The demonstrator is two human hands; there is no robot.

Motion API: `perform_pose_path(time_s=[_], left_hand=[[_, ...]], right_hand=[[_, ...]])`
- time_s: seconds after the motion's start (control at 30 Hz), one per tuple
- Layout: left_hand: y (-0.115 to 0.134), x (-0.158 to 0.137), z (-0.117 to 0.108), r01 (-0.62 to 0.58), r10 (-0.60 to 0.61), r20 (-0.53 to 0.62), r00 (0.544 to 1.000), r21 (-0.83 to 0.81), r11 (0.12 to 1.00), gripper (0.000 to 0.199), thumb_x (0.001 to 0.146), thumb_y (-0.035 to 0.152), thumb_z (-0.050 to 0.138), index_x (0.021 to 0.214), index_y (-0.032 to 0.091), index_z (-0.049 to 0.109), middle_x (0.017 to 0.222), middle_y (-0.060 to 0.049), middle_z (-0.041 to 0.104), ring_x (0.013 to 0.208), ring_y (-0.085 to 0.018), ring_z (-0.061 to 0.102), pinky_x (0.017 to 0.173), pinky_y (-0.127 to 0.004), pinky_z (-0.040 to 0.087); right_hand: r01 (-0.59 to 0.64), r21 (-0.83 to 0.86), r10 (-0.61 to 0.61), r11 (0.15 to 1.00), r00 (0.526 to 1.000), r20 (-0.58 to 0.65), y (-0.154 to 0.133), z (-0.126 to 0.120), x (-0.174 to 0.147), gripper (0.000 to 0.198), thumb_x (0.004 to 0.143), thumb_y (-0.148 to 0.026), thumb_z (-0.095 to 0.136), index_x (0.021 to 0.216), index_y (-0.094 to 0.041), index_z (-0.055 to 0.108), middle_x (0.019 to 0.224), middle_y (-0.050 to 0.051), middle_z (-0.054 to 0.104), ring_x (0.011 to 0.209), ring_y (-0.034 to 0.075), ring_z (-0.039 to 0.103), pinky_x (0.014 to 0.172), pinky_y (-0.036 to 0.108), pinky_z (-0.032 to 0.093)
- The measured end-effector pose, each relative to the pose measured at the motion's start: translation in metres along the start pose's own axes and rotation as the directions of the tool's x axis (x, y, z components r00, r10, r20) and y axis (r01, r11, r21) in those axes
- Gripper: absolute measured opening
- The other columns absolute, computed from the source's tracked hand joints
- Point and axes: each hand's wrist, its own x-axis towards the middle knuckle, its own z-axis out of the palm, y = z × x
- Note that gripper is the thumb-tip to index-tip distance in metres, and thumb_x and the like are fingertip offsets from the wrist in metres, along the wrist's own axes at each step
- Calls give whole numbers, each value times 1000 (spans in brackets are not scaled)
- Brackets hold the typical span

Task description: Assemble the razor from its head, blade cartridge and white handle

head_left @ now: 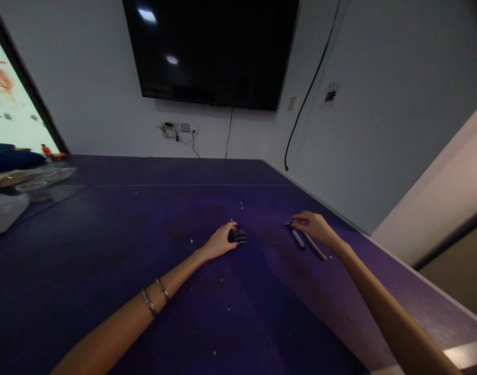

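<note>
My left hand [222, 240] is closed around one side of a small black block [240, 236], thumb below and fingers above it. The block has ridged or slotted detail too small to make out, and its left part is hidden by my hand. To the right, my right hand [316, 227] has its fingertips bent together at the head end of pliers [298, 239]. Two greyish handles spread apart from that end toward me. The fingers partly cover the tool's head and the upper part of one handle.
Small white scraps [191, 241] dot the dark purple tabletop [164, 208]. Plastic bags [6, 211] and blue cloth [12, 158] are piled at the far left. A wall meets the table's right edge, with a black cable [301, 109] hanging down it. Behind is a television [215, 52].
</note>
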Motion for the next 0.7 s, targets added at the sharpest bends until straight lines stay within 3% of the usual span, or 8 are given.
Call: perform_pose_path(time_s=[0.13, 0.27, 0.43, 0.6, 0.7], left_hand=[[27, -4, 3, -138, 138, 10, 990, 5, 990, 65, 69, 26, 67, 126, 17, 39, 122, -8, 54, 113, -20, 50, 99, -33, 37], [49, -9, 8, -230, 230, 23, 973, 19, 973, 58, 71, 26, 66, 123, 19, 41, 127, -10, 50, 117, -24, 47, 100, -40, 36], [56, -15, 12, -318, 319, -4, 948, 45, 947, 63, 72, 24, 65, 128, 18, 37, 128, -11, 49, 120, -24, 44, 101, -39, 36], [54, -15, 13, -321, 321, 15, 947, 72, 944, 70, 74, 31, 64, 134, 17, 30, 135, -13, 43, 124, -25, 40, 104, -40, 34], [52, -14, 11, -312, 309, 46, 950, 80, 947, 70, 75, 31, 62, 135, 16, 28, 138, -14, 39, 128, -25, 36, 106, -41, 31]], right_hand=[[226, 98, -240, 969, 959, 154, -59, 12, -15, 50, 70, -42, 66, 114, -20, 60, 107, 8, 62, 87, 19, 60, 82, 32, 46], [330, 161, -357, 930, 915, 187, -90, 35, -32, 72, 64, -42, 72, 129, -23, 46, 124, 11, 52, 106, 24, 54, 93, 40, 42], [386, 125, -404, 914, 894, 193, -98, 44, -36, 54, 72, -38, 67, 122, -26, 50, 116, 7, 55, 104, 23, 55, 89, 37, 45], [343, 104, -358, 934, 909, 214, -101, 38, -36, 49, 72, -36, 66, 119, -26, 53, 111, 7, 52, 89, 19, 60, 81, 34, 48], [340, 122, -361, 933, 894, 264, -90, 33, -32, 49, 72, -36, 66, 118, -26, 54, 109, 7, 52, 89, 19, 59, 82, 34, 47]])
